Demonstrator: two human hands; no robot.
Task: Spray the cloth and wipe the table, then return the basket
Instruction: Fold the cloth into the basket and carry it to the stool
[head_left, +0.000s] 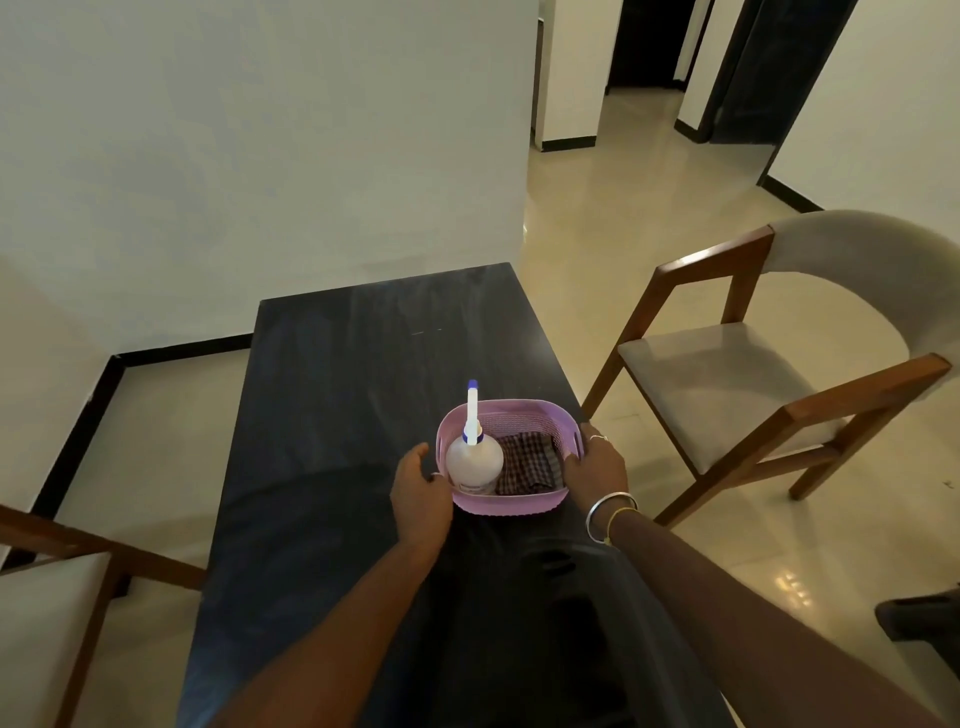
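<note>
A pink plastic basket (519, 505) sits on the dark table (337, 415), near its right edge. Inside it stands a white spray bottle (474, 460) with a blue-tipped nozzle, and a folded checked cloth (527, 462) lies beside the bottle on the right. My left hand (420, 493) curls against the basket's left side at its handle slot. My right hand (597, 462), with bangles on the wrist, grips the basket's right rim. Both forearms reach in from the bottom of the view.
A wooden chair with a pale seat (753, 374) stands right of the table, another chair (57, 587) at the lower left. A white wall lies behind the table, and a tiled floor (623, 218) leads to doorways at the upper right.
</note>
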